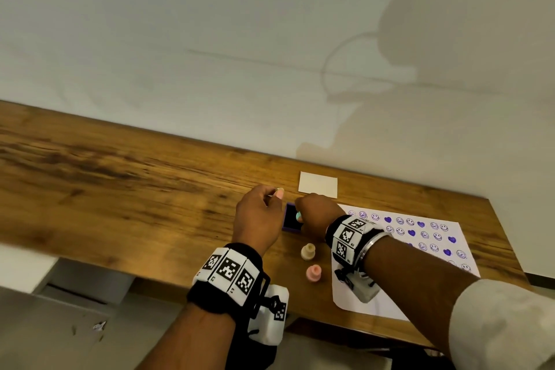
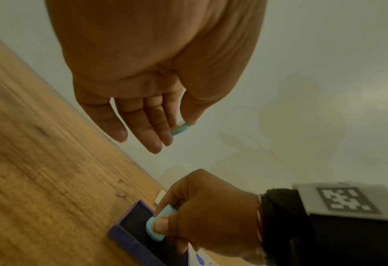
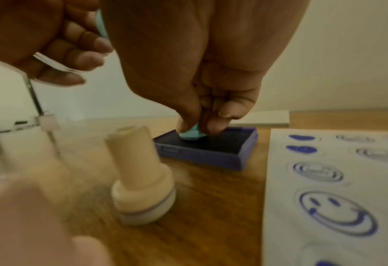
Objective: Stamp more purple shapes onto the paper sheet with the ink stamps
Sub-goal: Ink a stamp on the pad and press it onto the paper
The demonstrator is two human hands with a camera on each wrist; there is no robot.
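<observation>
Near the desk's far edge, your right hand (image 1: 315, 210) pinches the teal stamp (image 3: 192, 134) onto the ink pad (image 3: 211, 149) for ink; your left hand (image 1: 258, 216) pinches its cap (image 2: 180, 128).

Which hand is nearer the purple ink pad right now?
Right. The right hand pinches the teal stamp down onto the purple ink pad. The left hand hovers just left of the pad, pinching a small teal cap, not touching it.
</observation>
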